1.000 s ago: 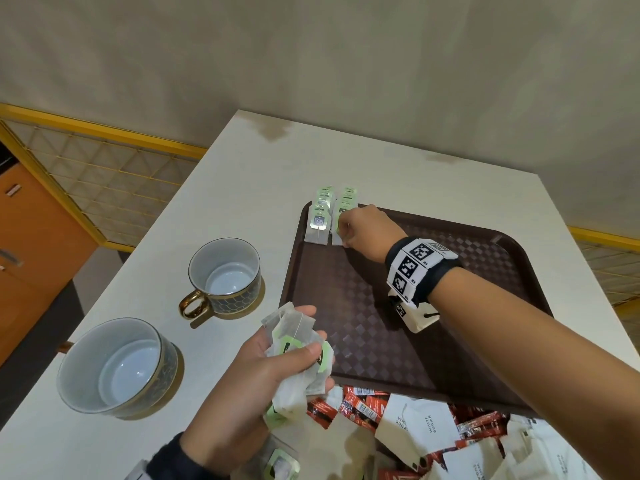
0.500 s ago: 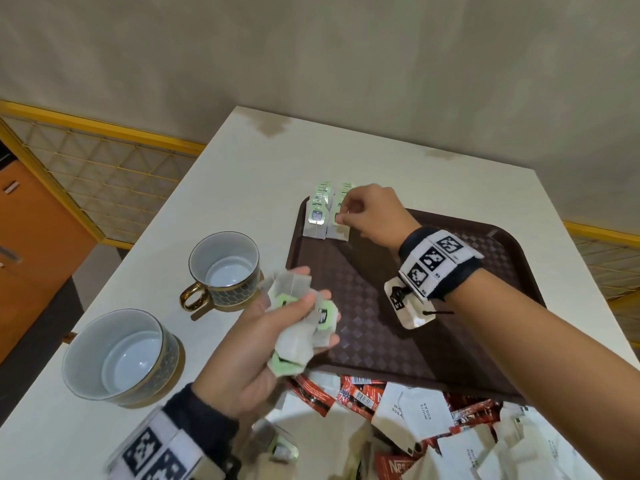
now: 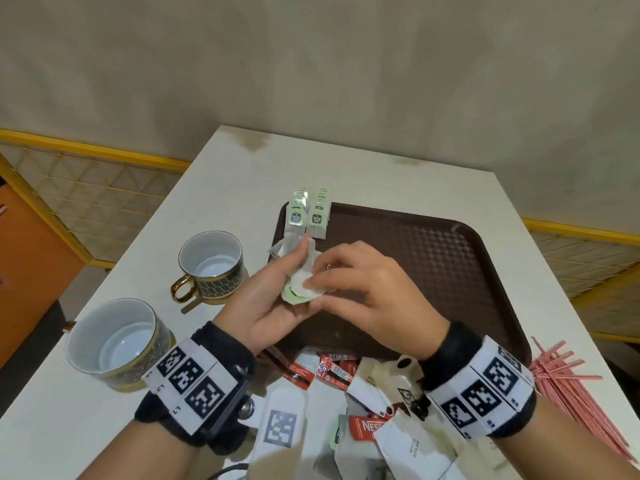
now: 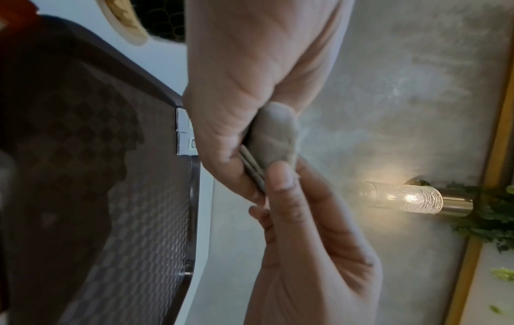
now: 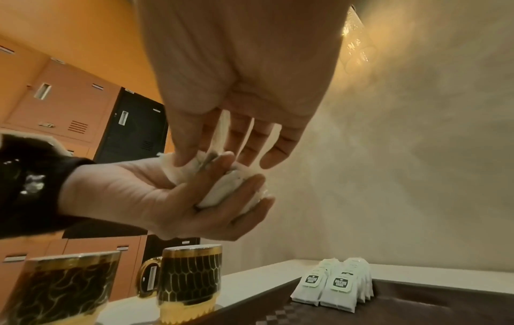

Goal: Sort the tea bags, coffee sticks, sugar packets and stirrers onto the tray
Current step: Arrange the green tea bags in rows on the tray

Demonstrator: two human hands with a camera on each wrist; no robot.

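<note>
- Centre of the head view: left hand [image 3: 266, 303] cups a loose bunch of tea bags [image 3: 300, 271]; right hand [image 3: 367, 289] pinches one with thumb and forefinger.
- Just behind, two neat tea-bag rows [image 3: 308, 213] stand at the brown tray [image 3: 450, 258] upper-left corner.
- Risk: tags or strings may snag, dragging extra bags out and toppling those rows.

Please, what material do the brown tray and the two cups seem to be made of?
The tray looks like moulded plastic, brown with a matte embossed diamond pattern. The two cups seem glazed ceramic: glossy pale inside, dark patterned outside with shiny gold rims.
</note>
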